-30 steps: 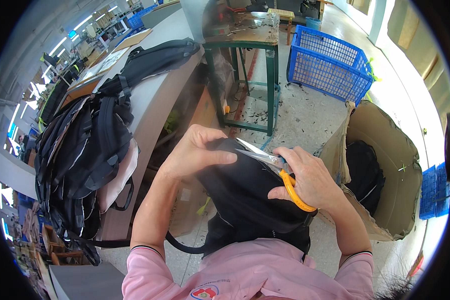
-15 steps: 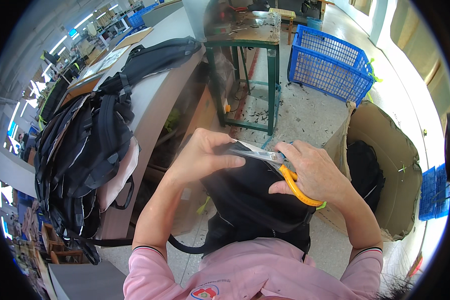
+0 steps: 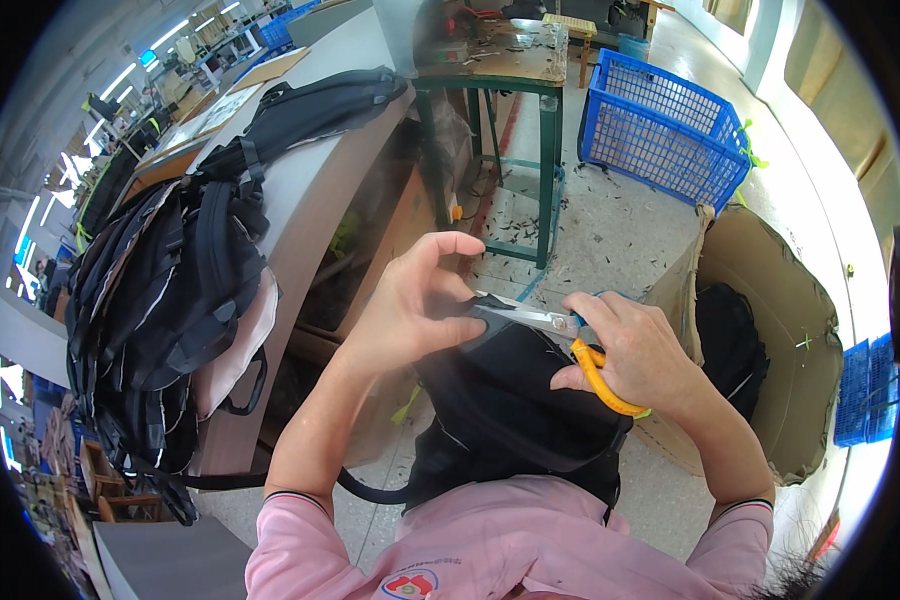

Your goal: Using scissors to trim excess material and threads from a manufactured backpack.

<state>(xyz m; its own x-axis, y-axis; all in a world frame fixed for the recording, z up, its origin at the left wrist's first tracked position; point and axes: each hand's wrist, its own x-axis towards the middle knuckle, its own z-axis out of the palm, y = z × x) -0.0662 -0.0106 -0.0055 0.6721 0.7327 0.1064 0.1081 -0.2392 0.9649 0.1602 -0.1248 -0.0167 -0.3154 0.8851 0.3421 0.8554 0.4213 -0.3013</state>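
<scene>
My right hand (image 3: 632,350) grips a pair of scissors (image 3: 545,320) with orange handles. Their silver blades point left, over the upper edge of a black fabric bag (image 3: 510,390) lying across my lap. At that edge, near the blade tips, is my left hand (image 3: 400,305). Its thumb lies against the black fabric and its index finger is lifted clear; the other fingers curl in behind, where their hold is partly hidden. A dark scrap of fabric (image 3: 492,302) shows by the blades.
Black backpacks (image 3: 185,290) are heaped on the table at left. A green-legged stand (image 3: 550,180) is ahead, with dark scraps on the floor. Further right are a blue plastic crate (image 3: 660,130) and a cardboard box (image 3: 785,330) holding black fabric.
My left index finger has lifted away from the thumb, upward. The scissors and my right hand have shifted slightly right and down, and the blades look closer together.
</scene>
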